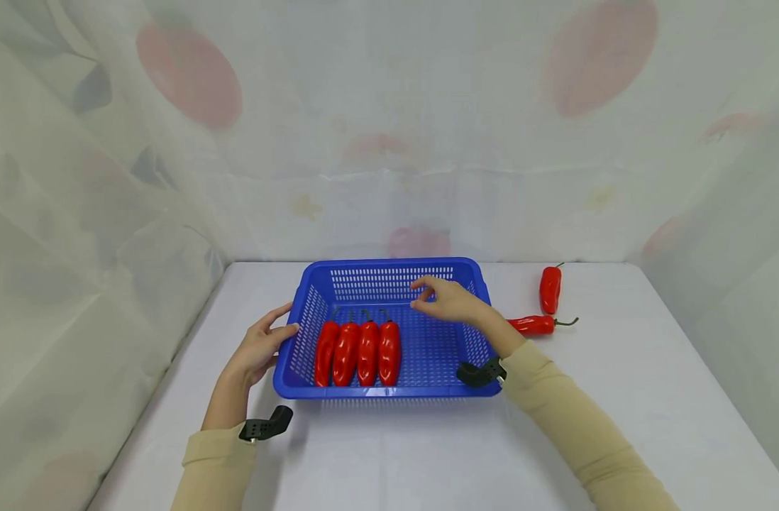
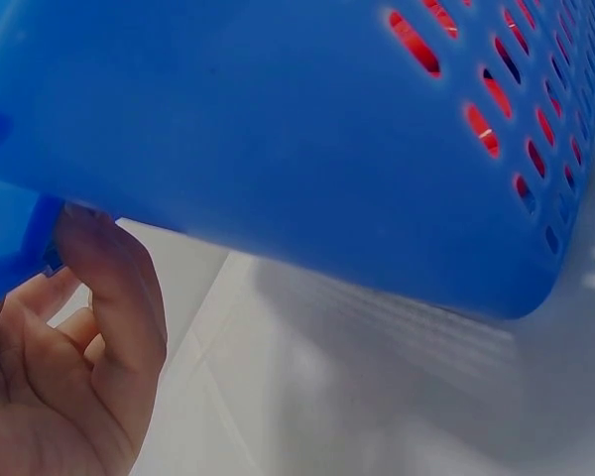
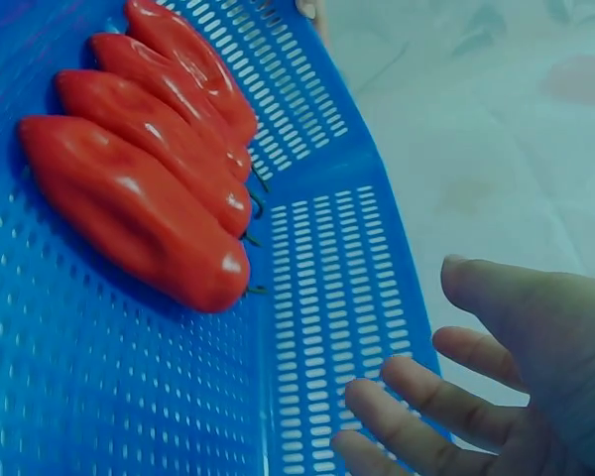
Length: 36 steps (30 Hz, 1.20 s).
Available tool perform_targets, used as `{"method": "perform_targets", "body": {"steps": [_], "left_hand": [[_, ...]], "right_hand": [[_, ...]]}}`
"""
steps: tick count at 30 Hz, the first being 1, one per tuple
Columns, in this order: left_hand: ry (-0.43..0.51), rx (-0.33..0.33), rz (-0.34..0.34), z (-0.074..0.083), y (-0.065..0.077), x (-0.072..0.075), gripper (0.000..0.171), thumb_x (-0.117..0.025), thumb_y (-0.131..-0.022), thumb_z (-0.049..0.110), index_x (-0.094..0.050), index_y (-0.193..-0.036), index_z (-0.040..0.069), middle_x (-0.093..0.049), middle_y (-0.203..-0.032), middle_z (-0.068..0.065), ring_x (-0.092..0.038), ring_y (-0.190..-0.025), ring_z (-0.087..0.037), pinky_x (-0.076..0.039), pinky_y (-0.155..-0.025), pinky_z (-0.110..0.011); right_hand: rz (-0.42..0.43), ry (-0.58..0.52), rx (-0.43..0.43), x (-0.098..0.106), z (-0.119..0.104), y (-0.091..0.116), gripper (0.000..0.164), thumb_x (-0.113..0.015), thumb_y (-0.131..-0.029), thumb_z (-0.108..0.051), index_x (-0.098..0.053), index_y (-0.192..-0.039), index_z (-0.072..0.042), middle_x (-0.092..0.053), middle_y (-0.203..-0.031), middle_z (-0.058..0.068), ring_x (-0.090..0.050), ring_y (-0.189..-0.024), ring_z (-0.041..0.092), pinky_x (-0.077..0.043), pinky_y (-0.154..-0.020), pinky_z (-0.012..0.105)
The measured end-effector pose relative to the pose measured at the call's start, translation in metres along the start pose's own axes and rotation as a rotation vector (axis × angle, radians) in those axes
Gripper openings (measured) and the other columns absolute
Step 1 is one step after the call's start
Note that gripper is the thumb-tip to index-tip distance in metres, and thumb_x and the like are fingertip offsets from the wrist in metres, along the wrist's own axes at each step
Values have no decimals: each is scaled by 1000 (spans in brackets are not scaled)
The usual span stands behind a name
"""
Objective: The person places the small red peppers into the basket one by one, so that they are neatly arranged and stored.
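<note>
The left hand [image 1: 258,348] grips the blue basket [image 1: 389,392] at its left end, the thumb over the rim and the other fingers lower on the outer side. In the left wrist view those fingers curl in against the basket's edge. The right hand [image 1: 450,299] is over the right part of the basket, near the rear wall; its grip is loose and holds nothing, with the fingers parted and lightly bent (the right wrist view shows the spread best).

Four red peppers [image 1: 367,355] lie side by side on the basket's floor, in its left half, their green stems toward the rear wall. The right half of the perforated floor shows beside them.

Outside the basket, past its right end, two more red peppers lie on the white tabletop [image 1: 389,454]. The farther pepper [image 1: 550,289] points its stem to the back; the nearer pepper [image 1: 533,325] lies crosswise, stem to the right, its left end hidden behind the right forearm. They are close together, though I cannot tell whether they touch.

Both arms wear tan sleeves [image 1: 575,419], with a black device [image 1: 266,424] at each wrist. Behind the tabletop hangs a pale curtain [image 1: 383,213] with faded reddish prints.
</note>
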<state>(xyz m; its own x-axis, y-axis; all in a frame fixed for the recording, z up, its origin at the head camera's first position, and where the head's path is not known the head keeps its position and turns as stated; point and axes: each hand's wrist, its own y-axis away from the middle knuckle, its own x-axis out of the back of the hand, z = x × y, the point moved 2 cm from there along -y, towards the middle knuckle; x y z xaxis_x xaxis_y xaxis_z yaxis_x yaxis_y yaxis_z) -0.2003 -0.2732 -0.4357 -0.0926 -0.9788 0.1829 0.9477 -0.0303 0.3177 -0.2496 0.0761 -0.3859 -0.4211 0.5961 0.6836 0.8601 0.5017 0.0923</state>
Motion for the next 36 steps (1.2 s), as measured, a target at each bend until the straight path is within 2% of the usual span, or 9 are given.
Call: {"method": "perform_targets", "body": {"steps": [3, 8, 15, 21, 30, 36], "left_hand": [[3, 1, 1, 0, 0, 0, 63, -58, -91, 28, -27, -145, 24, -56, -120, -22, -67, -86, -23, -55, -73, -44], [12, 0, -4, 0, 0, 1, 62, -58, -91, 27, -27, -145, 24, -58, -118, -19, -67, -86, -22, -55, -73, -44], [5, -5, -7, 0, 0, 1, 63, -58, -91, 28, -27, -145, 25, -57, -119, -20, -67, -86, -22, -55, -73, -44], [-4, -5, -4, 0, 0, 0, 63, -58, -90, 30, -27, -145, 25, -56, -121, -22, -66, -87, -23, -55, -74, -43], [-6, -2, -2, 0, 1, -1, 63, -58, -90, 31, -28, -145, 27, -55, -122, -23, -66, -87, -23, -55, -74, -44], [-5, 5, 4, 1, 1, -1, 62, -58, -91, 30, -28, -145, 27, -54, -123, -23, -66, -88, -23, -55, -75, -44]], "right_hand": [[56, 33, 38, 7, 0, 8, 39, -60, -88, -26, -53, -122, -7, -63, -106, 11, -62, -91, 23, -53, -77, 34], [141, 18, 64, 16, 6, 21, 39, -59, -89, -25, -52, -124, -7, -63, -105, 11, -61, -90, 25, -53, -77, 36], [248, -21, 23, 23, 21, 39, 39, -58, -90, -25, -51, -126, -11, -61, -110, 9, -58, -98, 25, -53, -81, 38], [341, -49, -6, 31, 29, 58, 41, -57, -91, -27, -49, -128, -11, -58, -116, 12, -58, -102, 28, -52, -83, 44], [544, -104, -47, 36, 49, 79, 39, -56, -91, -24, -49, -128, -10, -57, -119, 14, -55, -107, 31, -49, -86, 48], [669, -106, -82, 34, 72, 93, 38, -54, -92, -26, -51, -127, -10, -59, -119, 13, -57, -104, 29, -50, -85, 48]]}}
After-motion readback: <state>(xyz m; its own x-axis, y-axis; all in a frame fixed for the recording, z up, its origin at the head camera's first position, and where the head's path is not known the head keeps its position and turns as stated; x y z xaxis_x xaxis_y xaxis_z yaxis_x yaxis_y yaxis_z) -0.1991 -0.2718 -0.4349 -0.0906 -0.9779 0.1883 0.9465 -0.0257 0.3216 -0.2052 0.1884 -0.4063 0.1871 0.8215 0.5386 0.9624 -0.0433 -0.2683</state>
